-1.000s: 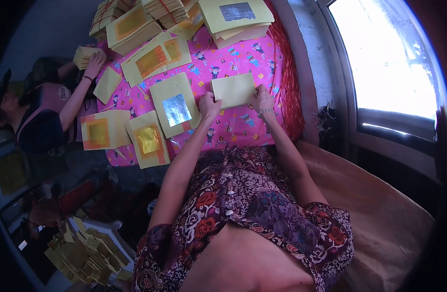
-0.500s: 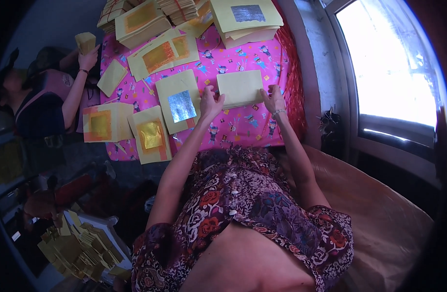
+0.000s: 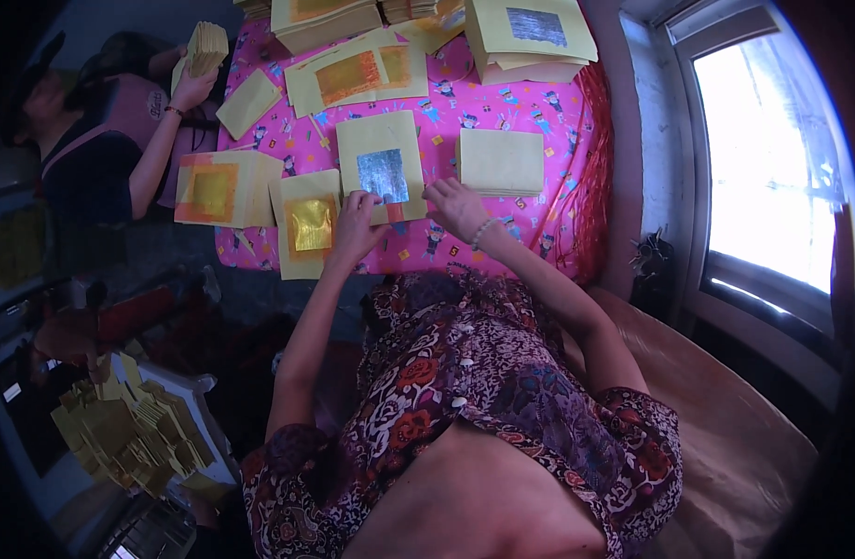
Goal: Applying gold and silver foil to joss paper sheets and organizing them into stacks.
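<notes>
A pale yellow sheet (image 3: 383,133) with a silver foil square (image 3: 383,175) lies on the pink cloth in front of me. My left hand (image 3: 356,231) is at its lower left corner, fingertips on the paper by the foil and thumb apart along the lower edge. Just off the sheet's right edge is my right hand (image 3: 458,207), fingers apart and nothing in it. Behind that hand sits a neat stack of plain yellow paper (image 3: 502,160), which neither hand touches. Left of my left hand lies yellow paper with a gold foil square (image 3: 310,224).
More foil-marked paper (image 3: 208,191) lies at the left, with orange-patched sheets (image 3: 348,78) farther back. A thick stack (image 3: 534,56) stands at the back right. At the left, a co-worker (image 3: 134,121) holds a paper bundle (image 3: 206,51). Red tinsel (image 3: 590,186) lines the right table edge.
Both hands have left the plain stack. My left hand has moved to the silver-foil sheet, my right hand to beside it. The whole view has shifted, and the co-worker now has both hands at the bundle.
</notes>
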The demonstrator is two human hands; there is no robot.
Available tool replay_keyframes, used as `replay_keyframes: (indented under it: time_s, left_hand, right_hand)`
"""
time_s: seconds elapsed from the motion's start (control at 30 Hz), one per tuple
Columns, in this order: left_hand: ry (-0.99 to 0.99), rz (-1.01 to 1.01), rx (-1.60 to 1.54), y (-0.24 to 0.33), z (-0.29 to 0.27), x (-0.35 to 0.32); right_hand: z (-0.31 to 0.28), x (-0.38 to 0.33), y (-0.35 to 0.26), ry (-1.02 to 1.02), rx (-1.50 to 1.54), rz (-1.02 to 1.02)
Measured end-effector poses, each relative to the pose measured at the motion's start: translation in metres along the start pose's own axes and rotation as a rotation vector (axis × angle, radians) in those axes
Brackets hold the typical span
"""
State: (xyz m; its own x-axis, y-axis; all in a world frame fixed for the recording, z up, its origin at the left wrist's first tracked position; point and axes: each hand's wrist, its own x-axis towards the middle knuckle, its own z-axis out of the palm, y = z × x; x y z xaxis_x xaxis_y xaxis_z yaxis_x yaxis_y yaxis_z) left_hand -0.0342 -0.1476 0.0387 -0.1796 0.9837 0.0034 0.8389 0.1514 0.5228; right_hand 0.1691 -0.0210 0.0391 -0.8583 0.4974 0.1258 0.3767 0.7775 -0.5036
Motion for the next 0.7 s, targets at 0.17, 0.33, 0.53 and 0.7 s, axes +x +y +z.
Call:
replay_keyframes:
  time_s: [0.17,0.33,0.53,0.7]
  left_hand:
    - [-0.040,0.052,0.105,-0.005,0.002,0.000]
    - [-0.056,0.078,0.087,-0.010,0.001,0.004]
    - [-0.125,0.049,-0.030,-0.023,-0.008,0.010]
    - [-0.153,0.036,-0.121,-0.031,-0.010,0.017]
  right_hand:
    - [0.030,0.017,-0.013,-0.152,-0.176,-0.092]
    - [0.034,0.025,-0.012,-0.168,-0.230,-0.109]
    - [0.028,0.031,-0.002,-0.210,-0.130,-0.194]
    - [0.025,0.038,-0.003,-0.285,-0.148,-0.125]
